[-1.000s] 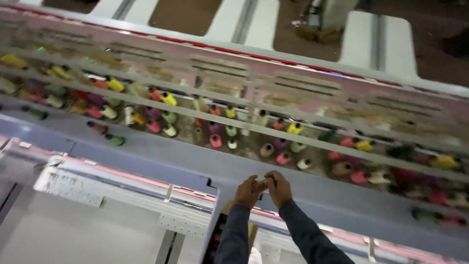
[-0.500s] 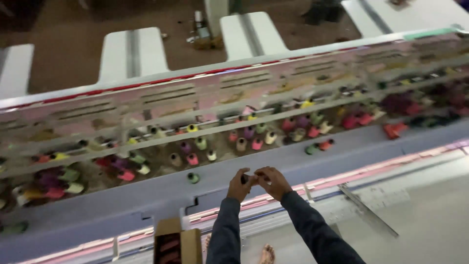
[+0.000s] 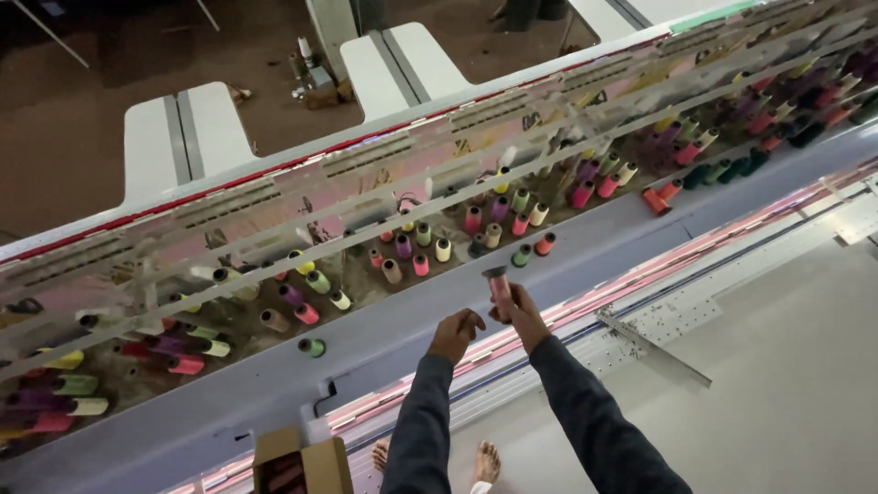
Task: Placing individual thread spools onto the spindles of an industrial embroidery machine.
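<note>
My right hand (image 3: 521, 316) grips a pink thread spool (image 3: 498, 284) and holds it upright over the grey front ledge (image 3: 384, 338) of a long embroidery machine. My left hand (image 3: 455, 335) is just left of it with the fingers curled in and nothing visible in them. Both arms wear dark sleeves. Behind the ledge, a dusty shelf carries several spools in pink, green, yellow, purple and cream (image 3: 416, 252).
A small open cardboard box (image 3: 302, 465) sits at the lower left by the ledge. Bare feet (image 3: 485, 462) show on the floor below. A grey flat machine bed (image 3: 786, 384) fills the lower right. White tables (image 3: 183, 137) stand beyond the machine.
The view has swung, so the machine now runs up to the right. My hands, pressed together before, have parted; the right one now holds a pink spool upright.
</note>
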